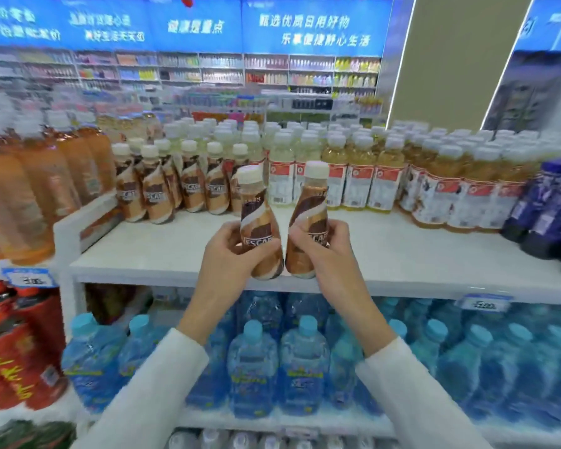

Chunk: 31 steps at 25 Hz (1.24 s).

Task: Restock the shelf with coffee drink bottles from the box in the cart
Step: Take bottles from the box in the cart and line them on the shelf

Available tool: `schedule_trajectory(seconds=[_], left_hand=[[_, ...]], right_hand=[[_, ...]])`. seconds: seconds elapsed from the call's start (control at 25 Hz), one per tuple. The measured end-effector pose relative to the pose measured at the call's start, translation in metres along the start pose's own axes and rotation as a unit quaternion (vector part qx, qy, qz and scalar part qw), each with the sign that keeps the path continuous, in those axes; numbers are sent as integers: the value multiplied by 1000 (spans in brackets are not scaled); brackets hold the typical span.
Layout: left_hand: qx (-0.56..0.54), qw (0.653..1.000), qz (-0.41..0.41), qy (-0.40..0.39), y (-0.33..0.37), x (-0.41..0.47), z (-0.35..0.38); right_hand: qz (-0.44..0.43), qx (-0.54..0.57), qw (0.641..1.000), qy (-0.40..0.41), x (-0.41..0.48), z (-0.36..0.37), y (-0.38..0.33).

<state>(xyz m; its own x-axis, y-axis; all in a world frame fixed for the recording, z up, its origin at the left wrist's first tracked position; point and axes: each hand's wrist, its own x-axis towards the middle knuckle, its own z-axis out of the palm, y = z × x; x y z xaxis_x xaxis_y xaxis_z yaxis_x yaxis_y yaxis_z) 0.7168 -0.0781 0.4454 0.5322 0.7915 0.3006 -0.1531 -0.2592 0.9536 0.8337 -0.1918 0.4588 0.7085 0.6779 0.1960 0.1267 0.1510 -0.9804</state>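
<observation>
I hold two brown-and-cream coffee drink bottles with white caps over the front edge of the white shelf (175,254). My left hand (229,251) grips the left coffee bottle (259,218). My right hand (324,251) grips the right coffee bottle (310,215). The two bottles lean slightly apart at the top and nearly touch at the bottom. Farther back on the same shelf stands a group of several matching coffee bottles (175,186), to the left of the ones in my hands. The box and the cart are out of view.
Pale yellow drink bottles (360,176) fill the shelf's right side, with dark blue bottles (544,205) at the far right. Orange tea bottles (39,189) stand left of a white divider (65,234). Blue water bottles (302,361) and red bottles (13,345) fill the shelf below.
</observation>
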Motion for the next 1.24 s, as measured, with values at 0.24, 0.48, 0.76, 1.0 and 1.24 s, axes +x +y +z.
schedule_trajectory(seconds=[0.24, 0.48, 0.76, 1.0, 1.24], left_hand=[[81, 997, 8, -15, -18, 45, 4], [85, 995, 10, -50, -32, 51, 0], [125, 992, 8, -35, -33, 47, -10], [144, 989, 20, -6, -34, 37, -4], [144, 988, 11, 53, -35, 27, -9]], right_hand=[[-8, -60, 998, 0, 37, 4, 14], [-4, -97, 995, -13, 38, 0, 32], [-40, -159, 985, 50, 32, -8, 40], [-45, -165, 983, 67, 26, -6, 43], [-57, -146, 982, 103, 15, 20, 46]])
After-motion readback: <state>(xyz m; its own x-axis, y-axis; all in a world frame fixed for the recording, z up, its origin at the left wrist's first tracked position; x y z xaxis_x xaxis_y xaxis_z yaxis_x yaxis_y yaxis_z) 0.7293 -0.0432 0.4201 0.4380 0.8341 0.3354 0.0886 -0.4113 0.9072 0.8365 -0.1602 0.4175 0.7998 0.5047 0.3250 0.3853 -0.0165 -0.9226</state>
